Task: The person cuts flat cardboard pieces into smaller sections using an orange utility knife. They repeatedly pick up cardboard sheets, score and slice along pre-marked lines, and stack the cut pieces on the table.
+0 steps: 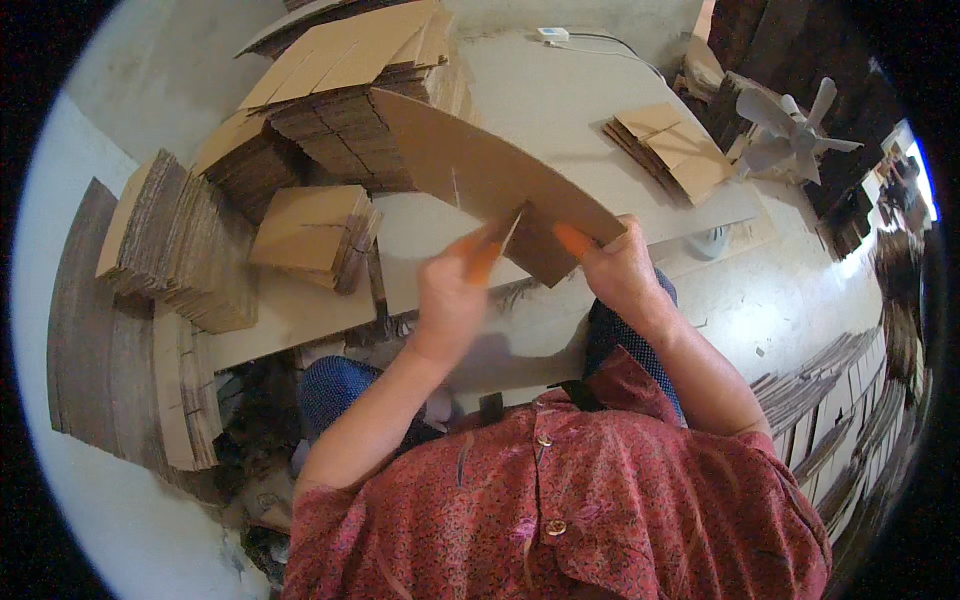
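Observation:
Up in front of me, above the table's near edge, a brown cardboard sheet [470,160] is held, slanting from upper left to lower right. A slit or fold runs in from its lower edge, and a flap [541,250] hangs beside it. My right hand [628,272] pinches the sheet's right end, with an orange-covered thumb on the near face and its other fingers mostly hidden behind. My left hand [452,300], partly blurred, grips the lower edge beside the slit. Orange covering shows on its fingers too.
Stacks of cut cardboard [340,130] fill the table's [520,90] left side, with a smaller pile [312,235] nearer me. Another cardboard pile [675,150] lies at the right, beside a fan [790,130]. A white power box [552,35] with a cable sits at the back.

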Available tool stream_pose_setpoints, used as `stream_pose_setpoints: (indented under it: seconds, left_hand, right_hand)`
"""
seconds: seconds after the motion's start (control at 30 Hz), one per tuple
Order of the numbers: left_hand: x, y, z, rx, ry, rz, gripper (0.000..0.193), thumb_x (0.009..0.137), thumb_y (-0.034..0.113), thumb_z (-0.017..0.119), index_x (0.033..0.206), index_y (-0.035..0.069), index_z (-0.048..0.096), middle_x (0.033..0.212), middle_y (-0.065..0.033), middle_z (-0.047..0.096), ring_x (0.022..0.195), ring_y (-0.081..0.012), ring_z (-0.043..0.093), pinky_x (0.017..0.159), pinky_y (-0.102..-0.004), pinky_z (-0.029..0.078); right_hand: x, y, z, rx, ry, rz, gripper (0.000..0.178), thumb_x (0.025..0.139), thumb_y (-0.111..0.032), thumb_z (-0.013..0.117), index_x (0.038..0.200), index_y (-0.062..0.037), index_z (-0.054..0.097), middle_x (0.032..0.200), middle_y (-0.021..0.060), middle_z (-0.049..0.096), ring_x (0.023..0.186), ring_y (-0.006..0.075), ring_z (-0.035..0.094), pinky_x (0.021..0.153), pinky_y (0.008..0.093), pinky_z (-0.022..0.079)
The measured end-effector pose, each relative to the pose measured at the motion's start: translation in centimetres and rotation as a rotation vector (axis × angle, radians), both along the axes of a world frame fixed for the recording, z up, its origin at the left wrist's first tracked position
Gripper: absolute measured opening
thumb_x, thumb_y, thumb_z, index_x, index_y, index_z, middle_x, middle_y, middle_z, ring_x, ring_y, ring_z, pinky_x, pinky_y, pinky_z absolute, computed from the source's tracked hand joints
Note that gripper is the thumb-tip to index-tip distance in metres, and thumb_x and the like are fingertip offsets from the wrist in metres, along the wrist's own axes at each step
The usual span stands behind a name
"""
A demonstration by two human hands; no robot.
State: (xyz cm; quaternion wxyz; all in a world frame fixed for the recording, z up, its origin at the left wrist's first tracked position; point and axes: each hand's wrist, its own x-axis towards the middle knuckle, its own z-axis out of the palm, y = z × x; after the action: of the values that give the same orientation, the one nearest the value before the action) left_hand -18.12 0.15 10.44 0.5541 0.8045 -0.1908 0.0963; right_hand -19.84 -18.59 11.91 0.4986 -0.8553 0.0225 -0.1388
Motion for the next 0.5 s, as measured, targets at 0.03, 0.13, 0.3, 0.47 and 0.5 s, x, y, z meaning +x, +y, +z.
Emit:
stream_pose_setpoints:
  seconds: [0.03,0.13,0.3,0.47,0.5]
  left_hand:
    - [-0.1,-0.2,-0.2,-0.015,-0.018,0.016,0.023,0.086,0.007,0.054,0.105,-0.004,0.061,0.091,-0.017,0.066,0.082,-0.0171,0.063,0.073,-0.0288,0.048]
    - [0.1,-0.9,-1.2,-0.073,-0.108,0.043,0.022,0.086,0.007,0.054,0.103,-0.006,0.061,0.091,-0.0161,0.066,0.081,-0.0167,0.062,0.071,-0.0302,0.047]
    - [0.5,-0.2,-0.9,-0.115,-0.002,0.033,0.019,0.087,0.007,0.053,0.099,-0.006,0.061,0.086,-0.0114,0.066,0.076,-0.0116,0.058,0.068,-0.0284,0.046]
    - [0.5,0.3,-2.1,-0.236,0.219,0.053,0.019,0.088,0.007,0.053,0.1,-0.004,0.061,0.084,-0.005,0.064,0.076,-0.0078,0.053,0.068,-0.0247,0.044]
    - [0.5,0.1,-1.2,-0.263,0.132,0.056,0.019,0.088,0.007,0.053,0.101,-0.004,0.061,0.085,-0.0041,0.064,0.077,-0.0076,0.053,0.069,-0.0244,0.044]
  right_hand:
    - [0.0,0.2,0.1,-0.062,0.012,-0.044,0.026,0.082,-0.017,0.062,0.074,0.0079,0.061,0.057,0.0148,0.058,0.058,0.0088,0.045,0.049,0.0343,0.043]
    - [0.8,-0.2,-1.5,-0.057,-0.131,0.043,0.028,0.08,-0.019,0.064,0.075,0.0086,0.061,0.057,0.0207,0.057,0.058,0.0099,0.047,0.051,0.0361,0.044]
    - [0.7,0.2,0.9,0.063,0.062,0.009,0.026,0.081,-0.018,0.062,0.077,0.0069,0.062,0.06,0.0225,0.057,0.058,0.0109,0.049,0.053,0.0366,0.046]
    - [1.3,0.9,0.5,-0.029,0.09,0.009,0.025,0.081,-0.017,0.061,0.077,0.0073,0.062,0.06,0.0237,0.056,0.058,0.0105,0.048,0.053,0.0372,0.046]
    - [1.4,0.9,0.8,-0.019,0.07,0.026,0.024,0.081,-0.016,0.061,0.077,0.0074,0.062,0.059,0.024,0.056,0.057,0.0109,0.048,0.053,0.0374,0.046]
